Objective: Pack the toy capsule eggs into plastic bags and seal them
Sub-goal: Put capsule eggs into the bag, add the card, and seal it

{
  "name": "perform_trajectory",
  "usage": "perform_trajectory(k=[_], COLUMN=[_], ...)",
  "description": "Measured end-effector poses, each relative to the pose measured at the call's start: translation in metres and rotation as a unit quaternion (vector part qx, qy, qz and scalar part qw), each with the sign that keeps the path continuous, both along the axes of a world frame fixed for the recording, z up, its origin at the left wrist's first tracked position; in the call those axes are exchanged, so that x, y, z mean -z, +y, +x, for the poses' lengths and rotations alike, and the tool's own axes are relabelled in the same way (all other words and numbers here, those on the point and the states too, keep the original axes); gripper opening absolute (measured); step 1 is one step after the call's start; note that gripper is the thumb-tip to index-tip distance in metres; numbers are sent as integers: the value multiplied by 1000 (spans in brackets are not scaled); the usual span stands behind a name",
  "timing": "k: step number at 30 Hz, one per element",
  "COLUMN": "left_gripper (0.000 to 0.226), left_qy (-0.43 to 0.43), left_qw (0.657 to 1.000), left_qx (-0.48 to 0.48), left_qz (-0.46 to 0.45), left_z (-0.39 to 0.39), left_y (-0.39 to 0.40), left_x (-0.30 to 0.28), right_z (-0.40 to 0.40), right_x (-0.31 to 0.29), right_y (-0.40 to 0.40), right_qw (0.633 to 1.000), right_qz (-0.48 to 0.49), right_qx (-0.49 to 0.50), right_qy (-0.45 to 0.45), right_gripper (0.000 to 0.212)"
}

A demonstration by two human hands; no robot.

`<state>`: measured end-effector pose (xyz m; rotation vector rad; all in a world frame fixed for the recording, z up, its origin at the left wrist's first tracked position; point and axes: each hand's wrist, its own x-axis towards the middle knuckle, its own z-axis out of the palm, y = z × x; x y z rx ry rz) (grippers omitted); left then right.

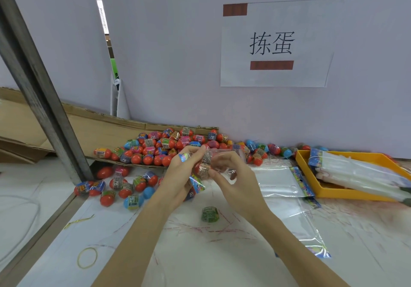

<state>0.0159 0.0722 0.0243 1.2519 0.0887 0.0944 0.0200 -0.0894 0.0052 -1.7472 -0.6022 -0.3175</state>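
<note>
Both hands hold one clear bag [219, 156] raised above the worktop [244, 253]. The left hand [181, 171] pinches the printed mouth end; the right hand [231, 171] has its grip curled round the eggs [202, 168] inside (probably to settle them before sealing). Loose eggs [155, 147] lie heaped just behind, within reach.

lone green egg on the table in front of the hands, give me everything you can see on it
The green egg is a small capsule, dark green, wrapped round its middle in a glossy printed label; the print is too blurred to read. It looks like plastic under shrink film. It lies by itself on the white table, near of both hands and apart from the egg piles. Nothing touches it but the table. Whether it is whole or only a half cannot be told.
</note>
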Motion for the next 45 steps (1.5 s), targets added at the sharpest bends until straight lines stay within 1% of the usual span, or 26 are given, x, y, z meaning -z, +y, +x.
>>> perform_trajectory(k=[1, 3, 5, 8, 12, 14, 17, 20, 22, 25, 27, 29, 31, 33, 34, 36, 37, 38, 41, 43, 45], left_gripper=[15, 19, 24, 19, 34, 35, 17, 28, 31, 34, 35, 36, 37, 39, 37, 31, 30, 30, 33, 35, 30], left_qy=[5, 7, 2, -6, -33, -42, -29, -59, -80, -97, -91, -80, -63, -51, -48, -46, -46, -46, -40, -34, -36], left_qw=[1000, 999, 999, 998, 995, 991, 986, 977, 974, 976, 983, 993, 996, 990, 988, 986, 986, 986, 989, 990, 992], left_qx=[-10, -23, -13, -9, 24, 35, 22, 14, 10, -6, -17, -35, -58, -70, -68, -62, -61, -61, -47, -27, -16], left_qz=[14, 33, 31, 69, 94, 120, 161, 206, 212, 196, 158, 79, -25, -107, -132, -150, -151, -149, -138, -134, -119], left_z=[2, 4, 4, 1, -2, -3, -5, -5, -4, -4, -2, -1, 0, 1, 0, -1, -3, -4, -5, -5, -5], left_y=[1, 4, 6, 8, 9, 10, 10, 11, 11, 10, 8, 6, 6, 4, 3, -3, -6, -9, -14, -14, -13], left_x=[1, 3, 3, 2, 1, 0, -3, 1, 3, 2, 2, 3, 2, 0, 0, -1, -1, -1, -1, -1, -1], right_z=[0, 1, 3, 5, 8, 8, 6, 6, 6, 11, 12, 11, 8, 5, 3, 0, -1, -2, 1, 3, 6], right_x=[0, 1, 1, 0, -1, -3, -6, -8, -8, -7, -9, -10, -10, -10, -10, -9, -7, -5, -3, -3, -3], right_y=[0, 0, -2, -5, -9, -10, -10, -10, -11, -14, -16, -17, -14, -11, -10, -7, -5, -3, -1, -2, -4], right_qw=[1000, 1000, 1000, 999, 996, 996, 994, 991, 991, 994, 994, 986, 974, 975, 983, 997, 999, 999, 1000, 998, 995], right_qz=[-1, 3, 10, 26, 0, -9, -26, -43, -48, -42, -33, -23, -11, 7, 6, -11, -21, -26, 0, 30, 60], right_qx=[2, 14, 27, 43, 68, 67, 71, 73, 65, 32, 33, 88, 152, 169, 150, 76, 40, 21, 29, 54, 75], right_qy=[0, -3, -10, -17, -49, -66, -84, -103, -108, -97, -97, -137, -167, -143, -107, -13, 15, 19, 7, 9, 34], right_gripper=[18, 14, 15, 18, 16, 22, 32, 36, 33, 18, 17, 24, 26, 16, 15, 22, 21, 18, 9, 8, 10])
